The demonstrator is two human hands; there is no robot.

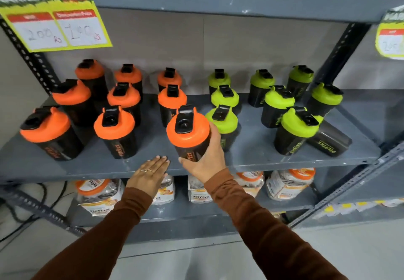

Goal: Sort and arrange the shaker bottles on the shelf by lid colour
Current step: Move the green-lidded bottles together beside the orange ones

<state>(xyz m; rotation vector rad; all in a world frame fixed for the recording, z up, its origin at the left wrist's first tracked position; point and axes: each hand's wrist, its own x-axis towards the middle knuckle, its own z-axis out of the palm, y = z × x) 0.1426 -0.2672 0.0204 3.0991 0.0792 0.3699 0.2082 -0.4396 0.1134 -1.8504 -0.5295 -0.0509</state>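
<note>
Here, a grey metal shelf is seen from above, stocked with black shaker bottles sorted by lid colour; the orange-lidded ones are grouped on the left half and the green-lidded ones on the right half; an orange-lidded bottle at the front centre is gripped by the right hand, whose fingers are curled round the black body below the lid, with the thumb on the near side by the printed lettering; whether its base touches the shelf cannot be told, since the hand hides it; it is placed at the front of a short column of orange lids, just beside the front green-lidded bottle to its right; the left hand is laid flat and open, palm down, on the front edge of the shelf, with nothing held, and rings are worn on two of its fingers; both arms are covered by brown sleeves; at the right front, one black bottle is lying on its side behind an upright green-lidded one; a yellow price sign is hung at the upper left; on the lower shelf, clear jars with orange lids are stored
</note>
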